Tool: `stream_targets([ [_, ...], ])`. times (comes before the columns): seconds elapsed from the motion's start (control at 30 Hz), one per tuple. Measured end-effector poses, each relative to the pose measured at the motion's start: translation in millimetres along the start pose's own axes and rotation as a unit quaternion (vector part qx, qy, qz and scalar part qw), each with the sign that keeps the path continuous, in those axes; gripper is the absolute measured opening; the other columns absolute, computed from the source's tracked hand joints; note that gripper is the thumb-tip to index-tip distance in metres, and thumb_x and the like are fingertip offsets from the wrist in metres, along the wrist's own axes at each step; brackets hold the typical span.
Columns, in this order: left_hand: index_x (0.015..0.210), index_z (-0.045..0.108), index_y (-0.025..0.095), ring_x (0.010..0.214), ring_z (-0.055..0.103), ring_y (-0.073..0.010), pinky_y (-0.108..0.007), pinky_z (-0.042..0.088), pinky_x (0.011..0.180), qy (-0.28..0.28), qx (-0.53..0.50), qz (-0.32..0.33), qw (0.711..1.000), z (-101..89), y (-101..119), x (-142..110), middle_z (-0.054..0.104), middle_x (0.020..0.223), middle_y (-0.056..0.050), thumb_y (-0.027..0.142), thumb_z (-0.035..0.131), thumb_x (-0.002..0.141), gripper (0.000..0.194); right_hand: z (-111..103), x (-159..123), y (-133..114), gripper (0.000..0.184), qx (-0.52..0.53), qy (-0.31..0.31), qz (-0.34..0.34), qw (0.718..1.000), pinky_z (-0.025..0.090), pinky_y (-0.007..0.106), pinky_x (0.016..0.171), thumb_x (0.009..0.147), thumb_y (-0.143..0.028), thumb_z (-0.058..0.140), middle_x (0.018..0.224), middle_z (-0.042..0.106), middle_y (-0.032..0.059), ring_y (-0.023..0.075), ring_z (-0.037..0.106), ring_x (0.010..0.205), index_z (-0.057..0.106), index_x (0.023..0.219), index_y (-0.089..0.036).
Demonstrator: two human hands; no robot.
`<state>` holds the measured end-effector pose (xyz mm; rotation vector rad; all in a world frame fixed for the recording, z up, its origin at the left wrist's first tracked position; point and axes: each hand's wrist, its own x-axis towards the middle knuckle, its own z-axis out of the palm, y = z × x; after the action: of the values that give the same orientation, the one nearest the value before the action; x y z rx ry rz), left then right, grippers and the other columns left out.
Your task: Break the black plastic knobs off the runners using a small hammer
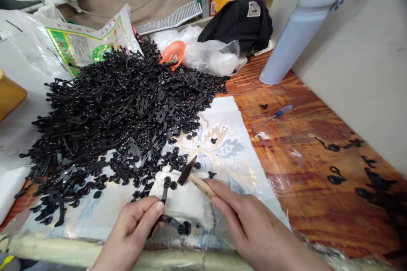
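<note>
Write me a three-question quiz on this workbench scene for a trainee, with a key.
1. True or false: the person's left hand holds a black plastic strip with round studs.
2. What does the right hand grip?
A) A pale blue insulated bottle
B) A wooden-handled tool with a dark blade
C) An orange plastic dish
3. What colour is the handle of the slim screwdriver lying on the glossy wood-grain surface?

Key: 1 true; 2 B; 3 blue.
</note>
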<state>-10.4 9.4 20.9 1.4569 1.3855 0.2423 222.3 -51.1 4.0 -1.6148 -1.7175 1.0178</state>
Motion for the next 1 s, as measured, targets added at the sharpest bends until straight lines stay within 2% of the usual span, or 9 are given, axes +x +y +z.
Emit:
stream_targets([
  [0.07,0.059,0.039,0.023,0.055,0.032,-0.0136,-0.026,0.024,0.052,0.000,0.016,0.005,1.000,-0.1,1.6,-1.4,0.031,0.058,0.006,0.063,0.043,0.087,0.049,0.4,0.3,0.3,0.044,-0.002,-0.003,0.007,1.000,0.056,0.034,0.056,0.098,-0.028,0.029,0.092,0.077,0.0074,0.0227,0.073,0.067,0.052,0.136,-0.027],
  [0.27,0.060,0.037,0.023,0.056,0.033,-0.0140,-0.026,0.025,0.052,-0.003,0.049,0.028,0.998,1.4,-4.1,0.2,0.031,0.058,0.005,0.058,0.040,0.090,0.046,0.2,-1.1,1.3,0.041,0.030,-0.026,0.028,0.999,0.056,0.036,0.061,0.100,-0.031,0.030,0.107,0.075,0.0079,0.0228,0.072,0.072,0.050,0.136,-0.031],
  [0.5,0.059,0.037,0.023,0.058,0.037,-0.0150,-0.026,0.028,0.054,-0.005,0.066,0.031,0.997,4.6,-3.5,1.8,0.035,0.058,0.004,0.052,0.040,0.091,0.043,-2.7,0.0,-0.7,0.039,0.052,-0.029,0.025,0.998,0.055,0.036,0.067,0.099,-0.029,0.033,0.078,0.073,0.0030,0.0223,0.070,0.069,0.051,0.134,-0.031],
  [0.73,0.059,0.036,0.023,0.056,0.033,-0.0144,-0.026,0.026,0.052,0.013,0.056,0.025,0.998,6.3,-3.6,2.8,0.031,0.058,0.005,0.052,0.042,0.091,0.043,-3.7,0.5,-3.7,0.040,0.051,-0.013,0.012,0.999,0.053,0.030,0.061,0.098,-0.024,0.036,0.076,0.072,0.0015,0.0200,0.069,0.065,0.053,0.133,-0.029],
  [1.0,0.060,0.033,0.024,0.056,0.036,-0.0146,-0.026,0.028,0.053,0.004,0.082,0.036,0.996,6.4,-3.6,1.6,0.032,0.057,0.005,0.048,0.041,0.092,0.041,-5.0,0.0,-5.6,0.037,0.049,-0.023,0.027,0.998,0.055,0.033,0.064,0.097,-0.025,0.035,0.083,0.075,0.0021,0.0211,0.070,0.069,0.056,0.128,-0.029],
])
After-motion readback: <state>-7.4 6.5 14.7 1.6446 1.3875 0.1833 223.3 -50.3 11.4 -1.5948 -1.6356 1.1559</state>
